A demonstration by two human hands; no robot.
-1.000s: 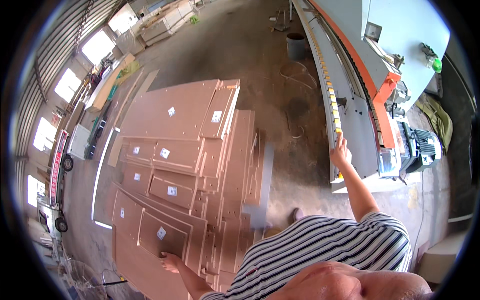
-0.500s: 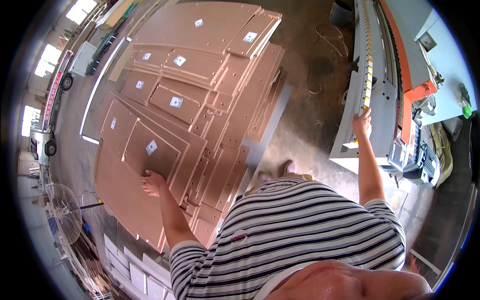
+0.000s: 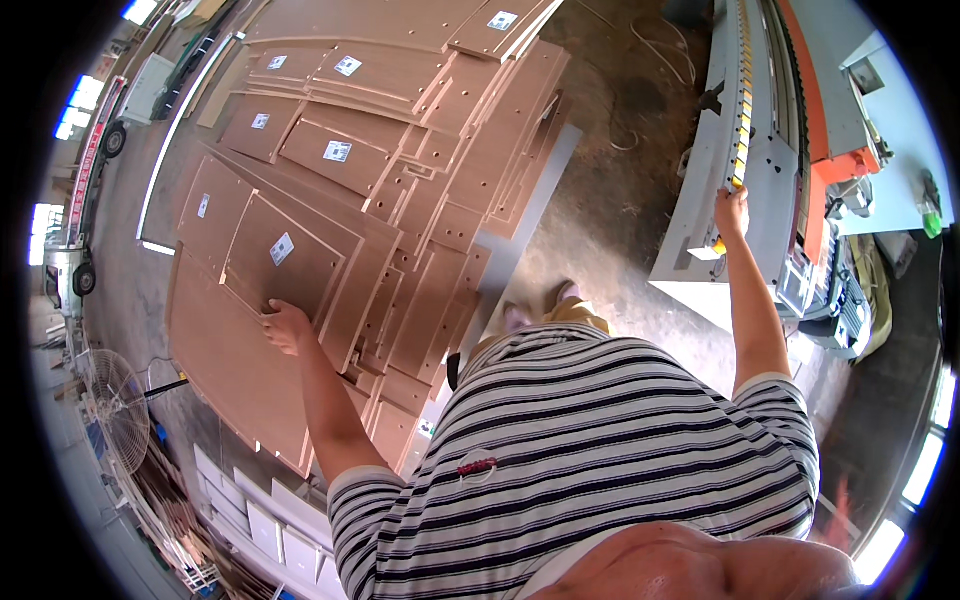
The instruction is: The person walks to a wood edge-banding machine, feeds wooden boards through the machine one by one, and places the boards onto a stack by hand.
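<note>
Far left: wire-caged fan (image 3: 118, 410), well apart from both hands, likely placed for airflow. Next: stack of brown panels (image 3: 240, 345), laid flat in overlapping tiers with white labels (image 3: 337, 151) facing up, presumably for easy reading and ready access to edges. Near its lower end, on top of a larger sheet: smaller labelled panel (image 3: 297, 275), with left hand (image 3: 287, 328) at its lower edge. Fingers loosely bent, not clenched — light touch or actual grasp impossible to tell from above. Beneath the stack's right side: pale grey board (image 3: 520, 245), perhaps as a base. At centre: 2 shoes (image 3: 568, 291), between stack and machine (image 3: 775, 160), apparently for reach to both sides. Farther right: right hand (image 3: 733, 210) at the near end of a yellow-marked rail (image 3: 741, 150), fingers curled, seemingly for steadying — closure around it hidden, hence uncertain. Far right: dark motor (image 3: 850, 325), beyond the rail.
</note>
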